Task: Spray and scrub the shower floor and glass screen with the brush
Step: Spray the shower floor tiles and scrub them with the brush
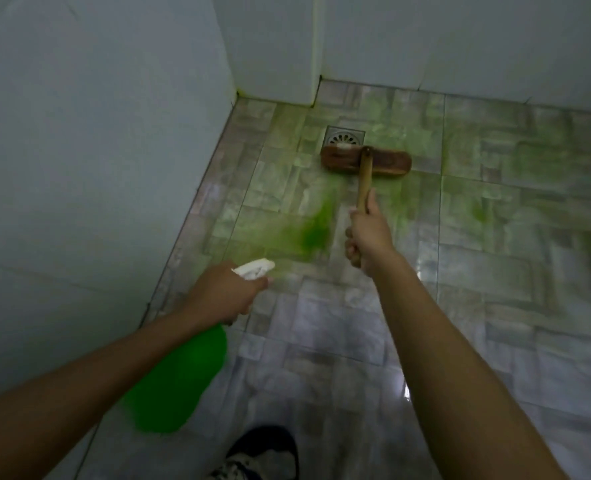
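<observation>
The brush [366,162] lies head-down on the shower floor [494,237] at upper centre of the frame, its wooden head touching the drain [344,136], its handle clenched in the right hand [366,233]. The left hand [224,292], lower left, grasps the green spray bottle [179,379] with its nozzle aimed at a green patch (fresh cleaner, probably). Both arms reach forward, extended. Likely risks: bristles snagging the drain grate, or a foot slipping on the wet tiles.
</observation>
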